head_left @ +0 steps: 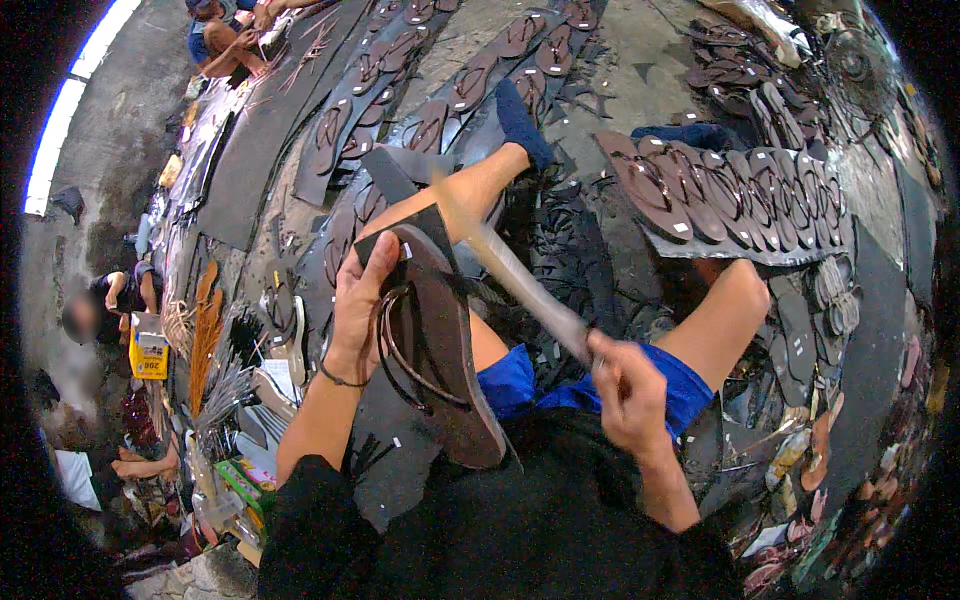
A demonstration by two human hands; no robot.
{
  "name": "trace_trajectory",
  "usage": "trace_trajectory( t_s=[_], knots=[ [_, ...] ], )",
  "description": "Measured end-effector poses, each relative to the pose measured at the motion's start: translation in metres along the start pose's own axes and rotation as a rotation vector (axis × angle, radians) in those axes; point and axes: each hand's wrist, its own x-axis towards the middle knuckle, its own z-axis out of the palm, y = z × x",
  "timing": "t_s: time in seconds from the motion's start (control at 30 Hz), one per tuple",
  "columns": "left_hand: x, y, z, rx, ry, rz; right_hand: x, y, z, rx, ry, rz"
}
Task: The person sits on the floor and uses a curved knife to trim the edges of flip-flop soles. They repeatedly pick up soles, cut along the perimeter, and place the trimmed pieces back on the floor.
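My left hand is closed on a dark brown flip-flop, with the thumb near the toe end. The sole is tilted over my left thigh, and its thong strap hangs in a loop beside my fingers. A dark flat piece shows at the toe end, but I cannot tell whether it is attached. My right hand grips the pale handle of a hammer. Motion smears the hammer's head, which is just beyond the sandal's toe. Whether it touches anything is not visible.
To the right, several brown flip-flops stand in a packed row on a dark sheet. More sandals lie in strips ahead. Dark rubber scraps fill the floor between my legs. A yellow box and other people are at left; a fan stands far right.
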Motion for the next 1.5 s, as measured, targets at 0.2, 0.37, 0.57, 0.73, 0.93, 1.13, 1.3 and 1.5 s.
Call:
trace_trajectory(
  t_s=[0.2, 0.37, 0.57, 0.73, 0.93, 1.13, 1.3, 1.5],
  knots=[
    [-0.014, -0.009, -0.008, 0.030, 0.069, -0.147, -0.063, 0.005, 0.006, 0.112, -0.230, 0.070],
    [-0.020, -0.018, -0.001, -0.001, 0.116, -0.192, -0.056, 0.011, 0.011, 0.084, -0.002, 0.194],
    [-0.017, -0.029, -0.004, 0.046, 0.121, -0.067, -0.030, -0.001, 0.015, -0.011, -0.100, 0.012],
    [-0.017, -0.023, -0.002, -0.005, 0.124, -0.160, -0.050, 0.001, 0.016, 0.095, -0.114, 0.153],
    [-0.018, -0.027, -0.002, -0.025, 0.154, -0.211, -0.052, 0.008, 0.018, 0.035, -0.150, 0.116],
    [-0.016, -0.036, 0.001, 0.157, -0.024, -0.111, -0.002, -0.005, 0.015, -0.152, -0.058, -0.010],
    [-0.018, -0.038, 0.007, 0.237, -0.195, -0.149, 0.051, -0.033, -0.009, -0.126, -0.248, 0.074],
    [-0.014, -0.031, 0.029, 0.365, -0.440, -0.222, 0.103, -0.041, -0.027, -0.059, -0.417, -0.060]
  ],
)
